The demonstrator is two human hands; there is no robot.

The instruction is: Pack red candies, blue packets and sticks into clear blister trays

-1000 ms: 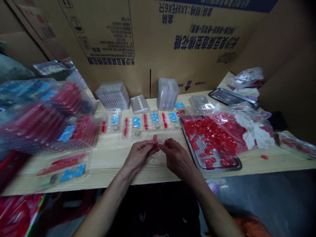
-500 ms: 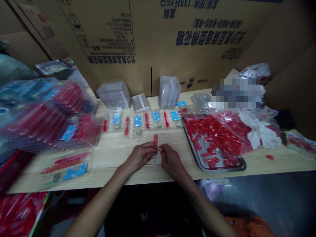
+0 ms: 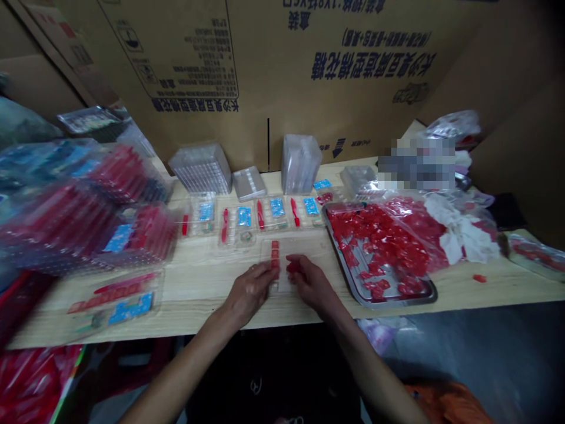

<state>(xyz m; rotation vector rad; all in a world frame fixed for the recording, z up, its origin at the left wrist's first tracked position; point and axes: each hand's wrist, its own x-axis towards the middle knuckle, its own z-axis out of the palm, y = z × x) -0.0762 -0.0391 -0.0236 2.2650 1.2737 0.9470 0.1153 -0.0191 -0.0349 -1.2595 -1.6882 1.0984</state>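
A clear plastic blister tray [image 3: 282, 250] lies on the wooden table in front of me, with a column of small red pieces [image 3: 275, 252] set into its left side. My left hand [image 3: 250, 290] rests at the tray's near left corner, fingers curled with the tips pressed on a red piece. My right hand [image 3: 309, 281] lies at the tray's near right, fingers closed on a small red piece [image 3: 292, 267]. A metal tray [image 3: 359, 292] full of loose red pieces sits just to the right.
Filled blister packs [image 3: 247, 222] with red and blue parts line the table behind the tray. Stacks of clear empty trays [image 3: 203, 169] stand against the cardboard box wall. Bagged finished packs [image 3: 83, 206] pile up at left; plastic bags of red pieces [image 3: 441, 229] lie at right.
Both hands have dropped from a raised pinch down to the near edge of the clear tray. The column of red pieces in the tray has grown longer.
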